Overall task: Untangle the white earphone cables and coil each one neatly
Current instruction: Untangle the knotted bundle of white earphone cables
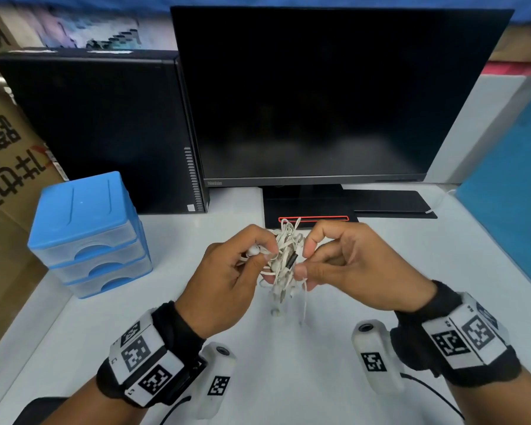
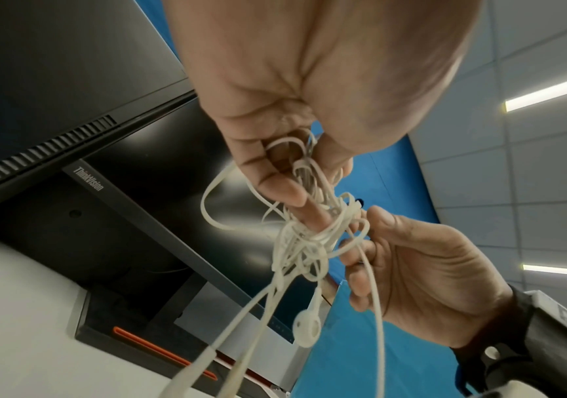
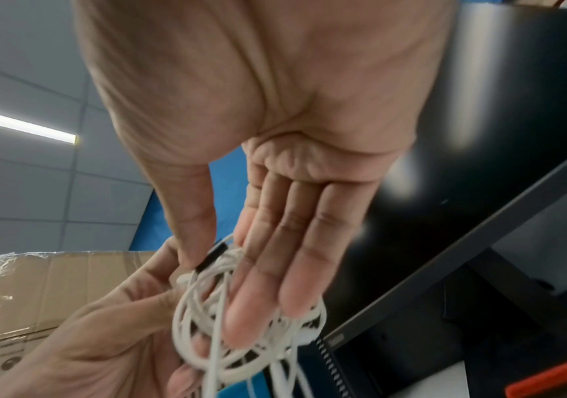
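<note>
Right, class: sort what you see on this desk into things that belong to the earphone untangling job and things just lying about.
Belongs to the job:
- tangled white earphone cables
- left hand, pinching the tangle
- right hand, pinching the tangle

Just lying about:
- monitor
- black computer case
- blue drawer unit
- cardboard box

White desk [image 1: 334, 348]. On it: blue drawer organiser [image 1: 86, 234] at left, black PC tower [image 1: 105, 130] upper left, monitor [image 1: 334, 93] on its stand base [image 1: 313, 210] centre.
</note>
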Demonstrator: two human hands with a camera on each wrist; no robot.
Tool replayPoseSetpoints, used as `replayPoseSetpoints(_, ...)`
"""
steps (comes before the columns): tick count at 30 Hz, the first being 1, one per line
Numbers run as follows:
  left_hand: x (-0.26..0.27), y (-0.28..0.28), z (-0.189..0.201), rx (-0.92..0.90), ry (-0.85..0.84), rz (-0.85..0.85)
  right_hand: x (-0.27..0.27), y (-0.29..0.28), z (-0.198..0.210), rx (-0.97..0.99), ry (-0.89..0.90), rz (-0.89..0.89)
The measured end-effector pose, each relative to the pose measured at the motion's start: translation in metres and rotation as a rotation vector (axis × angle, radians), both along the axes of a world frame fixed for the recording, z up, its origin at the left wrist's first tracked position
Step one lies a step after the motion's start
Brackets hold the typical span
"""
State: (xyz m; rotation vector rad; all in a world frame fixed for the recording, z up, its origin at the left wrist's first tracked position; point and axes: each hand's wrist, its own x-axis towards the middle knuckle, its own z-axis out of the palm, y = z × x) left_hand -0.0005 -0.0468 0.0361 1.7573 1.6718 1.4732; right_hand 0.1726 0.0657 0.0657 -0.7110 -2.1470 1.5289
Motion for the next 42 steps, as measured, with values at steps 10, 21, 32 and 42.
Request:
replayPoseSetpoints(10, 0.005, -0.002, -0.004, -0.089, 0.029, -0.148, 0.002, -0.004, -0.003, 0.717, 0.031, 0.010)
replayPoseSetpoints(21, 0.011, -0.002, -0.006, -0.252, -0.019, -0.210, 0.004, 0.003, -0.003, 0.643, -0.086, 0.088)
replayPoseSetpoints(32, 0.001, 0.001, -0.009, -0.340, 0.022, -0.205, 0.005, 0.015, -0.008, 0.540, -0.107, -0.064)
replayPoseSetpoints(42, -0.007, 0.002, -0.020, -0.352, 0.103, -0.168, 0.012, 0.031, -0.009, 0.565, -0.164, -0.137)
